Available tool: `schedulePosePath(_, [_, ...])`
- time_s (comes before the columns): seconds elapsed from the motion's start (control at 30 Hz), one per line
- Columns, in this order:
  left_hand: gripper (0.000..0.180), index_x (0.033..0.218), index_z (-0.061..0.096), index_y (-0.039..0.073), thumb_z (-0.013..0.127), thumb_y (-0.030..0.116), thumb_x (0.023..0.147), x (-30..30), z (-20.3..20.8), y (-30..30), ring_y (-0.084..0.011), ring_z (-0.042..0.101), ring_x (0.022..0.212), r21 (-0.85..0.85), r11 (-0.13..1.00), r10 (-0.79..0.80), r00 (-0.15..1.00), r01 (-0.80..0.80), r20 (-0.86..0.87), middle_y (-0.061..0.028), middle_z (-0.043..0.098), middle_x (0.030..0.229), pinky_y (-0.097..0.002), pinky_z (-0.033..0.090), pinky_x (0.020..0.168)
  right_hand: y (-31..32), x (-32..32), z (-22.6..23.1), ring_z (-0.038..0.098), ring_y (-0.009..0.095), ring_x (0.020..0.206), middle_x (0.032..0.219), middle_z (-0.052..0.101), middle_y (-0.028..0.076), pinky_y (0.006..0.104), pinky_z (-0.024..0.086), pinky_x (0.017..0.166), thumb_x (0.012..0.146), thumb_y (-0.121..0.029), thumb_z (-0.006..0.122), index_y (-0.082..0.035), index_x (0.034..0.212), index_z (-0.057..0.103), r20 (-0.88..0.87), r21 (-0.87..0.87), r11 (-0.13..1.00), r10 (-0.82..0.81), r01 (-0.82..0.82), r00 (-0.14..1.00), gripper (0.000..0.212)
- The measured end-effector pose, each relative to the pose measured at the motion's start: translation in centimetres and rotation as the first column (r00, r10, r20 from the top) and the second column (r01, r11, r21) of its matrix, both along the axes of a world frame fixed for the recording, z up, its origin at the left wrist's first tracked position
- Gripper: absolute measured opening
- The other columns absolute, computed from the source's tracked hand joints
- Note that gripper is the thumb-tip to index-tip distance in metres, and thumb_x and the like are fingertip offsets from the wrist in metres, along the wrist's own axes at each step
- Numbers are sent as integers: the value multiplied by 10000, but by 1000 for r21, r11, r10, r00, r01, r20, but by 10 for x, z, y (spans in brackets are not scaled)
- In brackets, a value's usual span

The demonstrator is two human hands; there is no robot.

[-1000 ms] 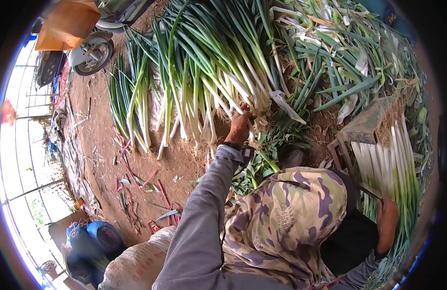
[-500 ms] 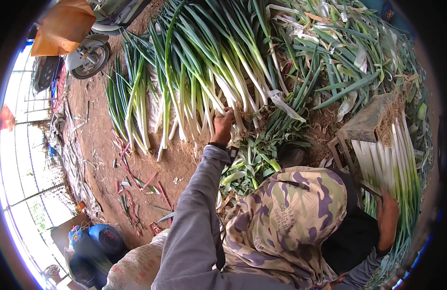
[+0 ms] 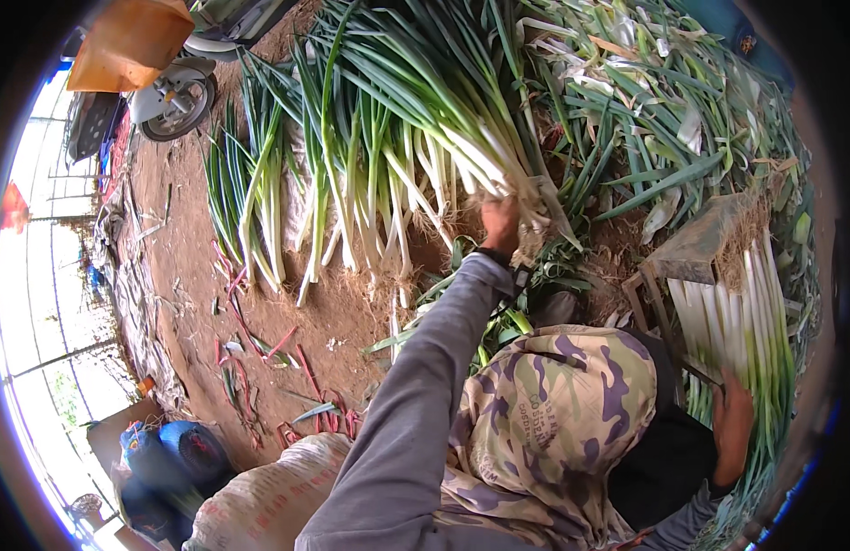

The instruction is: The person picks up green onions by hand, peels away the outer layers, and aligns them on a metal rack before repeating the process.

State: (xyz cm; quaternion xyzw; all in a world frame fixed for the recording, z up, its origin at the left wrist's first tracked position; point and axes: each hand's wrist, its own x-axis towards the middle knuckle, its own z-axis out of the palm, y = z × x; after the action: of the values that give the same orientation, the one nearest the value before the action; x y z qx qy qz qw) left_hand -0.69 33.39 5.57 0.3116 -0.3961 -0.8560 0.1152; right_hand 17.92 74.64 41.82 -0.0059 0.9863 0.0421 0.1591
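My left hand [image 3: 500, 225] is closed around the white root ends of a bunch of long green onions [image 3: 475, 151], their dark leaves trailing toward the far side. To the right, my closed right hand [image 3: 735, 411] holds a narrow, blade-like tool [image 3: 702, 370], whose handle is hidden in the fingers. That hand lies against a second pile of green onions [image 3: 732, 317], its roots at the low stand [image 3: 696, 243] and its leaves toward me. More green onions [image 3: 351, 197] lie in a row on the ground left of my left hand.
Stripped leaves [image 3: 664, 110] heap up at the far right. Red ties [image 3: 305, 367] litter the brown ground. A printed sack [image 3: 269, 496] and blue rolls [image 3: 191, 450] stand near left; a motorbike wheel [image 3: 181, 106] is far left. Camouflage cloth [image 3: 553, 413] bulges between my arms.
My left hand has moved right, drawing the root ends of several green onions together in its grip. My right hand has shifted only slightly, still beside the pile at the stand.
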Motion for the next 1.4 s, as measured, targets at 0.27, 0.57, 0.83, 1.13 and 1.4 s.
schedulePosePath(0.27, [182, 1106, 701, 43, 692, 68, 926, 19, -34, -50, -128, 648, 782, -165, 927, -272, 908, 336, 320, -54, 712, 923, -311, 513, 630, -12, -7, 0, 609, 453, 1049, 1183, 683, 249, 489, 461, 946, 958, -52, 652, 13, 1333, 636, 48, -9, 1000, 17, -16, 999, 382])
schedulePosePath(0.57, [443, 1330, 567, -21, 706, 149, 945, 34, -15, -180, -174, 636, 751, -463, 838, 47, 805, 290, 591, -115, 665, 985, -318, 520, 587, 0, -4, -1, 598, 473, 1092, 1216, 674, 258, 514, 455, 958, 997, -116, 626, 2, 1360, 624, 77, 16, 1000, 7, -9, 997, 381])
schedulePosePath(0.83, [679, 1324, 505, -62, 795, 312, 837, 36, -29, -159, -470, 578, 1215, -694, 531, 233, 704, 485, 671, -316, 491, 1365, -516, 488, 1039, -2, -3, 3, 590, 430, 1100, 1191, 683, 225, 491, 455, 979, 971, -58, 635, 15, 1344, 633, 66, 42, 998, -56, 53, 996, 380])
schedulePosePath(1.13, [273, 953, 695, -8, 779, 226, 841, 45, -35, -254, -208, 660, 781, -640, 712, 214, 778, 290, 591, -120, 716, 875, -380, 549, 742, 7, 1, -7, 604, 431, 1076, 1185, 685, 234, 493, 463, 962, 970, -64, 648, 1, 1344, 636, -5, 3, 1000, 11, -11, 1000, 380])
schedulePosePath(1.4, [302, 961, 687, -33, 744, 246, 863, -6, -51, -241, -303, 725, 774, -688, 671, 107, 882, 276, 458, -179, 740, 811, -417, 563, 701, -1, -6, -11, 603, 436, 1069, 1173, 680, 225, 493, 470, 952, 952, -42, 652, 9, 1332, 631, 34, -38, 999, 30, -29, 999, 383])
